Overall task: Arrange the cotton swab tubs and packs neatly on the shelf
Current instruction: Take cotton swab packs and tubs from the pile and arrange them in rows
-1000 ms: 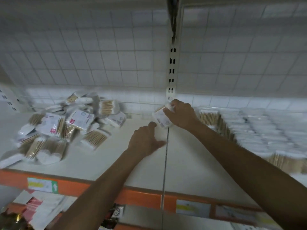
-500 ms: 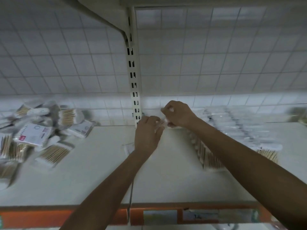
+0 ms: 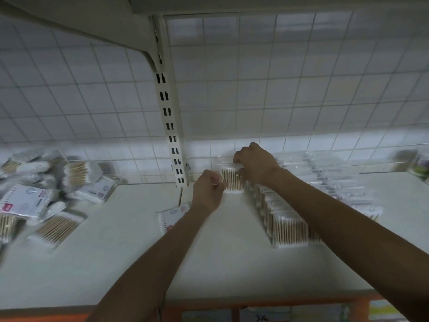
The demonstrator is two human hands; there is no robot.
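White shelf (image 3: 116, 252) board carries everything, with an orange strip (image 3: 255, 305) along its front edge and a tiled wall (image 3: 278, 89) behind its back edge. At the left end a loose heap of packs (image 3: 46, 182) lies every which way. Some show a printed label, others a clear side with wooden sticks, and the sticks point in different directions. The front pack (image 3: 56, 228) of the heap lies flat, its sticks slanting from front left to back right.

Right of the heap, a slotted post (image 3: 170, 126) rises from the back edge. Just in front of the post's foot a single flat pack (image 3: 173, 217) lies label up, partly hidden under the left forearm.

The left hand (image 3: 207, 191) is curled into a loose fist and pinches the left side of a cotton swab pack (image 3: 232, 180). That pack stands upright near the back edge, just right of the post. Its broad clear face is towards the camera and its sticks run straight up and down. The right hand (image 3: 255, 166) is curled over the pack's top right corner and grips it from above.

Just beside it on the right, a row of packs (image 3: 285, 226) stands on edge, one against the next. The row runs from the back edge towards the front edge, with sticks upright in every clear wrapper. More rows stand further right, too blurred to tell apart.
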